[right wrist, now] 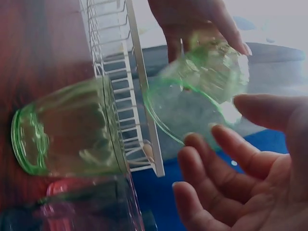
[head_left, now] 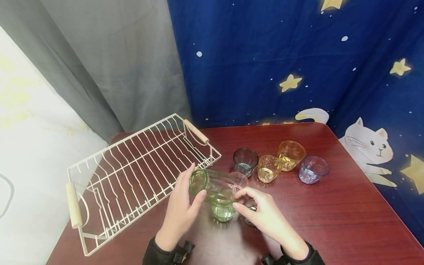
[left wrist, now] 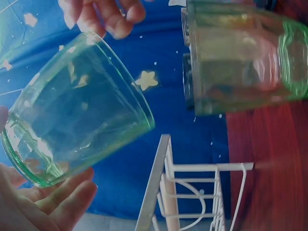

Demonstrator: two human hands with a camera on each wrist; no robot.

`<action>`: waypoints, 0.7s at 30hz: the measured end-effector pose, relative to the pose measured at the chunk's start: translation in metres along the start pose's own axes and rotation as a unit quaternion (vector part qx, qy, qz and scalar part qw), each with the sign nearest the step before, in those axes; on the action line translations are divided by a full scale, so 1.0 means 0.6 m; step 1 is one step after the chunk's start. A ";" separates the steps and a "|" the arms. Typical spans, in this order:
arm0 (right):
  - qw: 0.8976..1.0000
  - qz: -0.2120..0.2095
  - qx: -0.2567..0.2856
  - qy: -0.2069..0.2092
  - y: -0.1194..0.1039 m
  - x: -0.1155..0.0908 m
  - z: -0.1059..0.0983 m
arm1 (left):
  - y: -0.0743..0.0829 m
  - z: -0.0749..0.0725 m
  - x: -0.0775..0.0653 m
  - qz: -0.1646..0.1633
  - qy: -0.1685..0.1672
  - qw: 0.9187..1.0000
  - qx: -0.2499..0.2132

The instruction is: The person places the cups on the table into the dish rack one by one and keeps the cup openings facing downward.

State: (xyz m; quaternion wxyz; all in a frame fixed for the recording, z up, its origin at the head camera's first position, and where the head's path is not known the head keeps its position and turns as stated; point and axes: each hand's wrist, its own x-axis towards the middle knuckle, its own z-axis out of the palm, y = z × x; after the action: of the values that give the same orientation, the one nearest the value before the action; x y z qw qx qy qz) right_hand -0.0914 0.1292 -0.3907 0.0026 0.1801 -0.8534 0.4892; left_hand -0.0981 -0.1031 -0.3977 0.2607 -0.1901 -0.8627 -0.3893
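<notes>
The left hand (head_left: 180,213), nearest the camera, grips a tilted green glass (head_left: 212,184) by its thick base, fingers curled around it, above a second green glass (head_left: 223,211) standing on the table (head_left: 331,221). The right hand (head_left: 265,217), at 3 o'clock of the tilted glass, has fingers spread beside its rim. Likely rigid, smooth, slippery, fragile; grasp across the base or wall.

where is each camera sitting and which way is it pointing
Head: worn on the head, looking forward and down at the table, the wire dish rack and a cluster of coloured glasses; both hands show.
Left wrist: at the left hand, looking past the tilted green glass it holds toward the star curtain; its fingers show.
Right wrist: at the right hand, facing the rack; its open fingers show.
Shared: all three see the held green glass; both wrist views also see a second green glass on the table.
</notes>
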 end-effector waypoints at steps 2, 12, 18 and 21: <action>0.999 0.012 -0.030 0.004 0.000 -0.003 -0.004 | -0.002 -0.006 0.003 -0.001 0.002 1.000 0.011; 0.980 0.047 -0.191 0.013 0.013 -0.012 -0.013 | -0.009 -0.045 0.031 0.001 0.017 0.998 0.060; 0.972 0.085 -0.220 -0.015 0.021 -0.012 -0.006 | -0.014 -0.068 0.049 0.005 0.013 0.995 0.095; 0.967 0.092 -0.236 -0.013 0.023 -0.013 0.000 | -0.019 -0.081 0.057 0.005 0.011 0.994 0.113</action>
State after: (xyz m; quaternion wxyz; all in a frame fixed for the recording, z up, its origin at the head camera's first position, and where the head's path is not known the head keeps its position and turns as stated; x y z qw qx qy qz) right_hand -0.0885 0.1378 -0.4033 -0.0113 0.1014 -0.9574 0.2701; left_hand -0.1166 -0.1435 -0.3565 0.2921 -0.1599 -0.8972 -0.2901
